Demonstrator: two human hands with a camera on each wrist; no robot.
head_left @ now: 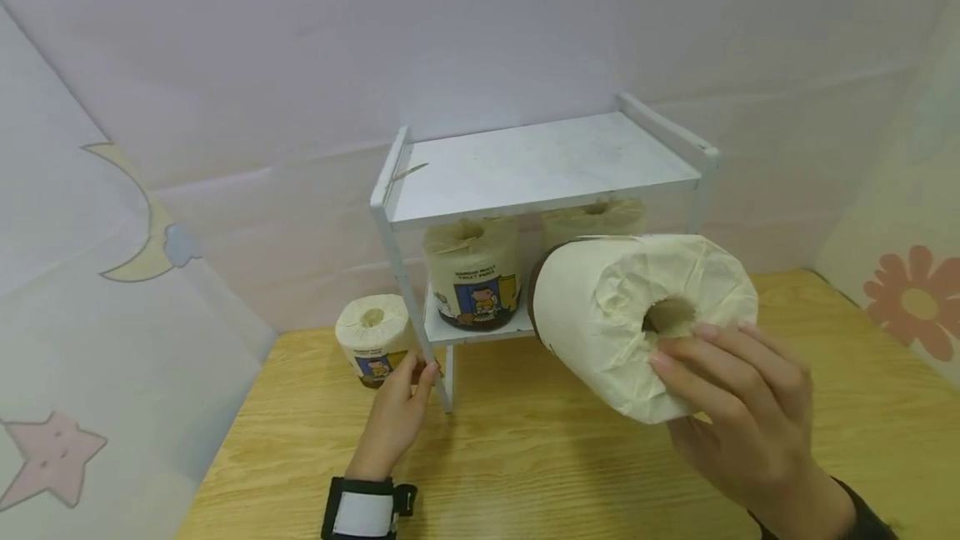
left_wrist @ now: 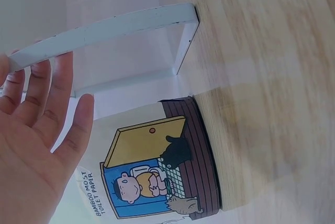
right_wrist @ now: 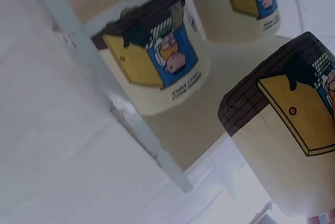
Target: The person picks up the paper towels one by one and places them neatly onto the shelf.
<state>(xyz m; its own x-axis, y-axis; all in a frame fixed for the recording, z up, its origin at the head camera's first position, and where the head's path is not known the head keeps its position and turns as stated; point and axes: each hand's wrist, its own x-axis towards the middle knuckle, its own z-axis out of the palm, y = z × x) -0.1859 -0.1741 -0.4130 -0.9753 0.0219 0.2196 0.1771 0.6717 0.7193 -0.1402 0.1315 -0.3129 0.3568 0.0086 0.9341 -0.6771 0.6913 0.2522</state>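
My left hand (head_left: 396, 411) grips the front left leg of a small white two-tier rack (head_left: 525, 161), fingers and thumb around the metal bar. In the left wrist view, that hand (left_wrist: 39, 124) has its fingertips on the leg (left_wrist: 104, 31). My right hand (head_left: 750, 407) holds a wrapped toilet paper roll (head_left: 585, 307) by its end, fingertips at the core hole and thumb hidden. This roll is tilted in the air before the rack's right side. Its printed side (right_wrist: 282, 166) fills the right of the right wrist view.
On the rack's lower shelf stand two toilet paper rolls, one at left (head_left: 476, 273) and one (head_left: 592, 219) partly hidden behind the held roll. Another roll (head_left: 372, 340) stands on the wooden table (head_left: 300, 440) left of the rack. A wall (head_left: 480, 32) rises behind.
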